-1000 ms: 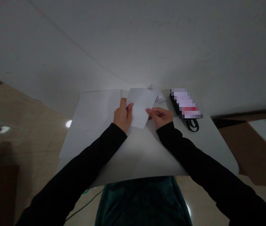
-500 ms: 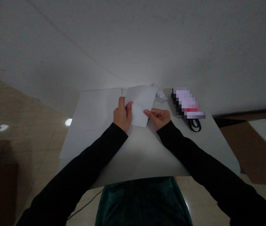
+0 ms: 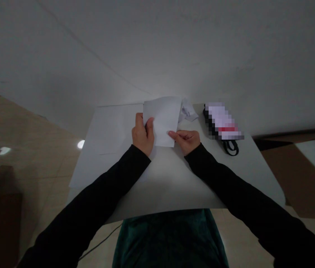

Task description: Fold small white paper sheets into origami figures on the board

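A white sheet of paper, small and roughly rectangular, is held up over the table between my hands. My left hand grips its left edge, thumb in front and fingers behind. At its lower right edge, my right hand pinches the paper between thumb and curled fingers. Just right of the sheet lies a crumpled piece of white paper. Larger white sheets lie flat on the left of the table, partly behind my left hand and sleeve.
The white table stands against a grey wall. On its right side lies a dark-edged object, its top blurred out, with a black strap loop. A cable runs below the table's front left edge.
The held paper has shifted a little left and up and now looks more upright. My left hand has moved slightly left with it, uncovering more of the crumpled paper. My right hand keeps its pinch.
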Motion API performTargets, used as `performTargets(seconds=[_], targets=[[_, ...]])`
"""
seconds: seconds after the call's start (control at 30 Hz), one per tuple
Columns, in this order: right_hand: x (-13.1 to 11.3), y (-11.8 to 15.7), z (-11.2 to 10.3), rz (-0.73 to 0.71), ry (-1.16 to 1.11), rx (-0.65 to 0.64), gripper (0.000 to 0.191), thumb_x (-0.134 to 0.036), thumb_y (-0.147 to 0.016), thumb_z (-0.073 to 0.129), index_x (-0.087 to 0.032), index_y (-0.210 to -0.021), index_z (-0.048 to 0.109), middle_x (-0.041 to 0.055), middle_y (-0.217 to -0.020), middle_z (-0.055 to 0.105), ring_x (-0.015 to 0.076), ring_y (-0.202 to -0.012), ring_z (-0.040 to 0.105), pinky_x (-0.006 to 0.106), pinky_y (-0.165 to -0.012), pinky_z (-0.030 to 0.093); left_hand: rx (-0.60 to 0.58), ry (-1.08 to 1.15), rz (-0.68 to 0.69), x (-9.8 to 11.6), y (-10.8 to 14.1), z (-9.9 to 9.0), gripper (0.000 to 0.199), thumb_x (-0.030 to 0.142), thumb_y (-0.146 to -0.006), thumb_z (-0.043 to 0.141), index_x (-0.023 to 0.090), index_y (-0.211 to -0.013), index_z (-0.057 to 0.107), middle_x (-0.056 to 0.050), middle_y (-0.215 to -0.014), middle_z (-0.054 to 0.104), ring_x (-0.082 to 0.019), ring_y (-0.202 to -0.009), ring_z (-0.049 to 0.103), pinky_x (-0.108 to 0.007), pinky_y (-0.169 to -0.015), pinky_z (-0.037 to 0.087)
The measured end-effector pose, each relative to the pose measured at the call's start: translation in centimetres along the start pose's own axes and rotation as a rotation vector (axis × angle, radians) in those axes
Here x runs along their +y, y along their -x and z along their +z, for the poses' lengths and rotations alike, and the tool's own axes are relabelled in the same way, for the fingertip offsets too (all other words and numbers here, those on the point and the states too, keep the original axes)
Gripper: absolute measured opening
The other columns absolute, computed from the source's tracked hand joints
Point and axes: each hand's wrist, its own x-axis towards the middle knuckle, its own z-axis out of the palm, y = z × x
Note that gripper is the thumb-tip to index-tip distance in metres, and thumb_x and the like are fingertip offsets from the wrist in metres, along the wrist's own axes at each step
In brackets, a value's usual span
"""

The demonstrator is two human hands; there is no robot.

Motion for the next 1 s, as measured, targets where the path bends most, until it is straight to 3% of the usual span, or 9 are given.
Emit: performTargets(seconds=[0.23, 0.47, 0.7, 0.87, 1.0], targets=[[-1.0, 0.3, 0.4, 0.066, -0.068, -0.158, 0.043, -0.058, -0.072, 0.065, -0.017, -0.057, 0.068, 0.0033, -0.056, 0.068, 0.0104, -0.045, 0.054, 0.025, -0.048, 0.048, 0.084, 0.029, -0.047, -0.8, -0.5, 0.1, 0.03, 0.05, -0.096, 0.034, 0.021, -0.095, 0.042, -0.004, -0.08, 0.057, -0.017, -0.071, 0.058, -0.031, -0.069, 0.045], [-0.5, 0.4, 0.3, 0.075, -0.095, -0.187, 0.042, -0.054, -0.076, 0.063, -0.015, -0.062, 0.07, 0.0056, -0.059, 0.071, 0.0118, -0.049, 0.062, 0.026, -0.055, 0.052, 0.104, 0.056, -0.053, -1.1, -0.6, 0.3, 0.03, 0.05, -0.095, 0.037, 0.02, -0.094, 0.042, -0.004, -0.082, 0.056, -0.018, -0.078, 0.058, -0.032, -0.074, 0.047], [-0.8, 0.9, 0.8, 0.085, -0.078, -0.121, 0.046, -0.054, -0.078, 0.062, -0.017, -0.049, 0.06, 0.0013, -0.04, 0.06, 0.0105, -0.038, 0.056, 0.023, -0.047, 0.047, 0.108, 0.112, -0.073, -1.8, -0.7, 0.6, 0.028, 0.047, -0.094, 0.041, 0.019, -0.091, 0.044, -0.003, -0.08, 0.055, -0.016, -0.073, 0.056, -0.03, -0.068, 0.047], [-0.7, 0.9, 0.6, 0.0, 0.03, -0.204, 0.049, -0.055, -0.082, 0.056, -0.019, -0.049, 0.055, -0.0032, -0.034, 0.051, 0.0081, -0.034, 0.049, 0.021, -0.044, 0.044, 0.11, 0.143, -0.106, -2.1, -0.8, 0.7, 0.029, 0.049, -0.093, 0.042, 0.02, -0.088, 0.043, -0.002, -0.079, 0.055, -0.015, -0.072, 0.056, -0.03, -0.067, 0.048], [-0.6, 1.0, 0.4, 0.005, 0.063, -0.162, 0.049, -0.053, -0.082, 0.057, -0.019, -0.048, 0.054, -0.0052, -0.031, 0.045, 0.0061, -0.028, 0.04, 0.019, -0.035, 0.033, 0.083, 0.199, -0.129, -2.3, -0.8, 0.9, 0.03, 0.05, -0.092, 0.043, 0.02, -0.087, 0.043, -0.003, -0.081, 0.055, -0.016, -0.074, 0.057, -0.031, -0.069, 0.049]])
